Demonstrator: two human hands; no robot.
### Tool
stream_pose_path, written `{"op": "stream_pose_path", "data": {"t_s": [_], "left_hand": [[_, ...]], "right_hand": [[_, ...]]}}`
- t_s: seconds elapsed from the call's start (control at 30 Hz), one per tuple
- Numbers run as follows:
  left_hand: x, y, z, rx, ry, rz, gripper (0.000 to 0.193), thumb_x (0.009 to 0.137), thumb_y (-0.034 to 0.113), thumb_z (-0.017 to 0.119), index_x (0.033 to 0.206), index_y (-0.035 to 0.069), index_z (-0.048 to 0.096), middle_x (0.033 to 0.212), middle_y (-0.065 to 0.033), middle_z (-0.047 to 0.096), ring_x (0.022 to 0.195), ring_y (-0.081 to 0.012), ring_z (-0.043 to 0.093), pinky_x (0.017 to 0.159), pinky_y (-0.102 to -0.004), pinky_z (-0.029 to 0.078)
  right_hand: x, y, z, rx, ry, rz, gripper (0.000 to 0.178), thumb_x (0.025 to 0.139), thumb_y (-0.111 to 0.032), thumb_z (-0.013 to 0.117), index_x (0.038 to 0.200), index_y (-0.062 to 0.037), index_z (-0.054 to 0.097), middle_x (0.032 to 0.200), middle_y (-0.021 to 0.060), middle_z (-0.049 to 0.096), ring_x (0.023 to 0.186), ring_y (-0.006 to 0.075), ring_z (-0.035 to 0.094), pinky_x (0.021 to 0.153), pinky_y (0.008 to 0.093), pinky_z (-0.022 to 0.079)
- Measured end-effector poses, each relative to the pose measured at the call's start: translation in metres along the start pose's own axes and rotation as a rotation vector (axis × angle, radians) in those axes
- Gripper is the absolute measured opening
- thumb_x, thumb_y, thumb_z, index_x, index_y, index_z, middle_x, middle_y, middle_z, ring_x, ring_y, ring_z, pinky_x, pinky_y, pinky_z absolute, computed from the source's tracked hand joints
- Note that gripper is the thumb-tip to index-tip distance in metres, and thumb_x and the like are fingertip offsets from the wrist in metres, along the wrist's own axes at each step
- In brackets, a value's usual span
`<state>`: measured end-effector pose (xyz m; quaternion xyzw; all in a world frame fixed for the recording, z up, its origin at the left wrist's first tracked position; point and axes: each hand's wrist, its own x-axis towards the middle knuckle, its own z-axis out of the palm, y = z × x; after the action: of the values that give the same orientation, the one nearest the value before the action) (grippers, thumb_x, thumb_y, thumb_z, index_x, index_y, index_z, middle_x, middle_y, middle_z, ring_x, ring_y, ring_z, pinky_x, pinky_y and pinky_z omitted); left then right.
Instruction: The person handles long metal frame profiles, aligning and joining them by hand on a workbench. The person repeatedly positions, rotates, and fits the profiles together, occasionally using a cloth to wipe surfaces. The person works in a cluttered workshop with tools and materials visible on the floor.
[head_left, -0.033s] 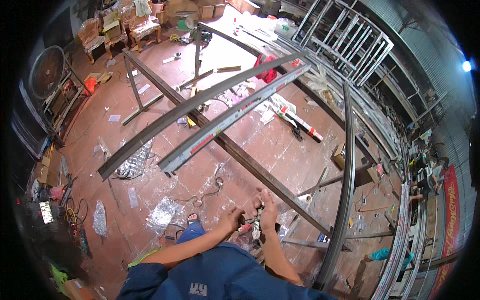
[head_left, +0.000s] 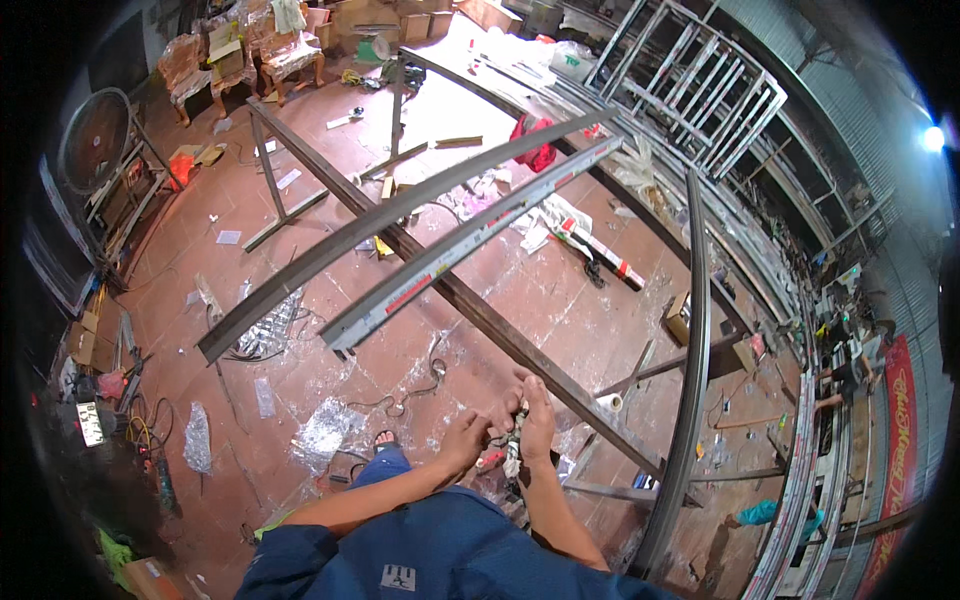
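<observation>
In front of my body, my right hand [head_left: 537, 428] is raised with its fingers bent around a crumpled whitish-grey thing [head_left: 513, 450], perhaps cloth, which hangs below the palm. Its kind is too small to make out. Close beside it on the left, my left hand [head_left: 462, 442] has its fingers curled in toward that thing. Whatever lies in the left fingers is hidden. A small red thing [head_left: 490, 459] shows just below the two hands. Beyond them, a long dark steel beam [head_left: 500, 335] runs diagonally across.
Two metal profiles, a dark one [head_left: 300, 270] and a silver one [head_left: 430, 268], lie across the beam. Another dark bar [head_left: 690, 370] stands to my right. Plastic sheeting [head_left: 328, 428] and cables litter the tiled floor. A person's turquoise sleeve [head_left: 757, 513] and another person [head_left: 850, 372] are at the right.
My left hand has shifted slightly, its fingers nearer my right hand. At the far right, the other person has moved a little. The beams look almost the same, with a slight view shift.
</observation>
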<state>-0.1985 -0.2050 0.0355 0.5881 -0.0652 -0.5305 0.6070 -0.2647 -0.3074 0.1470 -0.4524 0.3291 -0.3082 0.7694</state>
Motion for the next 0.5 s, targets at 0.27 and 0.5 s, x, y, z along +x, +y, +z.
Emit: {"op": "stream_pose_path", "data": {"t_s": [0.27, 0.5], "left_hand": [[0.028, 0.105, -0.041, -0.188, 0.108, 0.332, 0.024, 0.113, 0.025, 0.056, 0.109, 0.004, 0.067, 0.098, -0.0048, 0.07, 0.082, -0.0114, 0.064, 0.075, -0.0295, 0.053], [0.025, 0.157, -0.079, 0.054, 0.184, 0.324, 0.022, 0.11, 0.024, 0.062, 0.102, 0.003, 0.063, 0.087, -0.0046, 0.068, 0.076, -0.0111, 0.067, 0.069, -0.0277, 0.053]], "right_hand": [[0.025, 0.039, 0.043, -0.319, -0.02, -0.094, 0.04, 0.109, -0.03, 0.054, 0.129, 0.0001, 0.07, 0.112, 0.0074, 0.072, 0.097, 0.0166, 0.069, 0.087, 0.0297, 0.051], [0.071, 0.036, 0.08, -0.646, -0.227, -0.453, 0.013, 0.102, -0.003, 0.065, 0.114, 0.0031, 0.066, 0.112, 0.0081, 0.07, 0.107, 0.0209, 0.068, 0.095, 0.0363, 0.055]]}}
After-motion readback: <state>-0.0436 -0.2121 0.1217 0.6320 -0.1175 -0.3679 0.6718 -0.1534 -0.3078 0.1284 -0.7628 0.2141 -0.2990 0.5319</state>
